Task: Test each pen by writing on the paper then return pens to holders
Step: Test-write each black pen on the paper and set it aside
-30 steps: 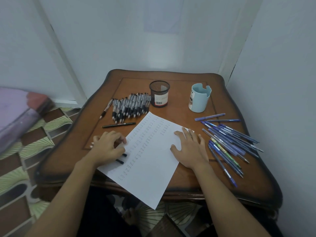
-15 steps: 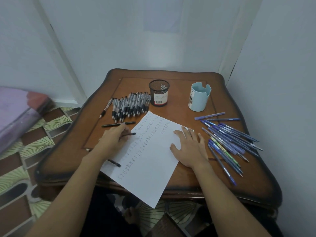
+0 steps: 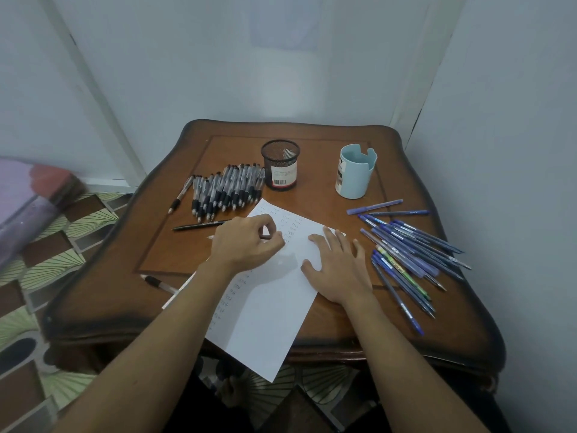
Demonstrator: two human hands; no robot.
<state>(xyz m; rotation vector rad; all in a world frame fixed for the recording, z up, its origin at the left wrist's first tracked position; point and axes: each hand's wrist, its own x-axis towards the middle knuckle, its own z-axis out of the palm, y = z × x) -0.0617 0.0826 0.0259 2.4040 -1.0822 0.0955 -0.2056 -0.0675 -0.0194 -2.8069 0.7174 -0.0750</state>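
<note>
Left hand [image 3: 246, 242] pinches a pen [image 3: 267, 236], tip on the paper [image 3: 268, 307] under its fingers; right hand [image 3: 338, 268] lies flat, pinning the sheet.

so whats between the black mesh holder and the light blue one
Nothing: the head view shows only bare wooden table between the black mesh holder and the light blue holder, which stand apart.

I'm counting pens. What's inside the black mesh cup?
No pens stick out of the black mesh cup; through its open top only dark mesh wall shows. Its bottom is hidden behind the near wall and label.
</note>
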